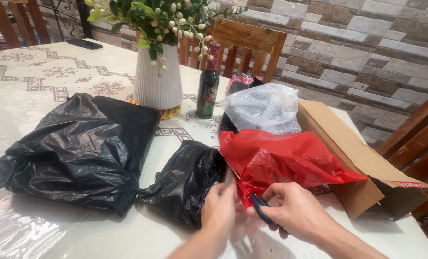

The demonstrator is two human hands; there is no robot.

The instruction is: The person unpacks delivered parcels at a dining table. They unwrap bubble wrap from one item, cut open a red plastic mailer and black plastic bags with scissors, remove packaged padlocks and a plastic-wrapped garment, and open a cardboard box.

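Note:
My right hand (295, 211) grips a pair of dark-handled scissors (261, 208) at the near edge of a red plastic bag (286, 158). Fingers of my left hand (219, 211) press on the spot where the red bag meets a small black plastic bag (187, 180). The scissor blades are hidden under the red plastic. Behind the red bag lies a bundle of clear bubble wrap (264, 108).
A large black plastic bag (80, 148) lies at the left on the patterned table (36, 81). A long cardboard box (358, 158) lies at the right. Behind stand a white ribbed vase with flowers (158, 79), a dark bottle (208, 86), wooden chairs (245, 45) and a dark phone (83, 43).

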